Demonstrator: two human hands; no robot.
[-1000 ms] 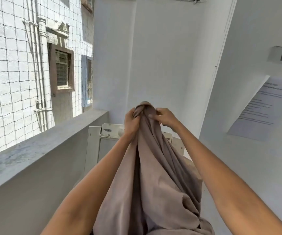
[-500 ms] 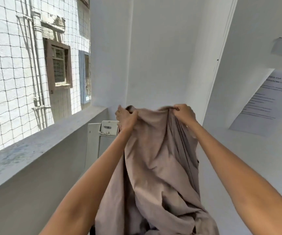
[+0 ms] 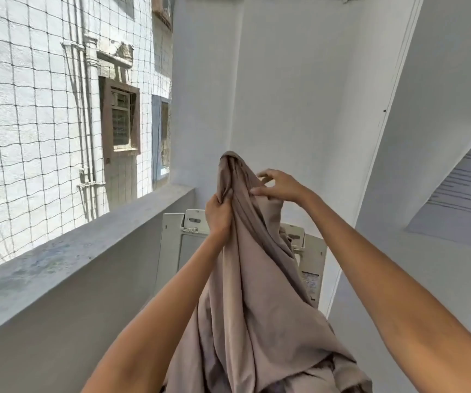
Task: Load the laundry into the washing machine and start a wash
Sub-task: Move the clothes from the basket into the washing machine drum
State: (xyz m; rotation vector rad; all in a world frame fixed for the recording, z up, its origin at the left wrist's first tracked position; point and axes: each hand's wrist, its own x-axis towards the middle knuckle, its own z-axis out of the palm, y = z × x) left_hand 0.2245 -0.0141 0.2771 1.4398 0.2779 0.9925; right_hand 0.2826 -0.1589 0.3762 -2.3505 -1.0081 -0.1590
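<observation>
A large taupe cloth hangs bunched in front of me, raised at arm's length. My left hand grips a gathered fold just below the cloth's top. To its right, my right hand rests on the cloth with its fingers spread and loosely bent, fingertips touching the fabric. Behind the cloth stands the white washing machine's raised lid, partly hidden. The drum is out of sight.
A grey concrete parapet runs along the left, with black netting above it. White walls close the back and right. A printed paper notice is stuck on the right wall.
The cloth, held spread between both hands half a second ago, is bunched together again. My right hand has let go of its edge and moved left, now lying loosely on the fabric.
</observation>
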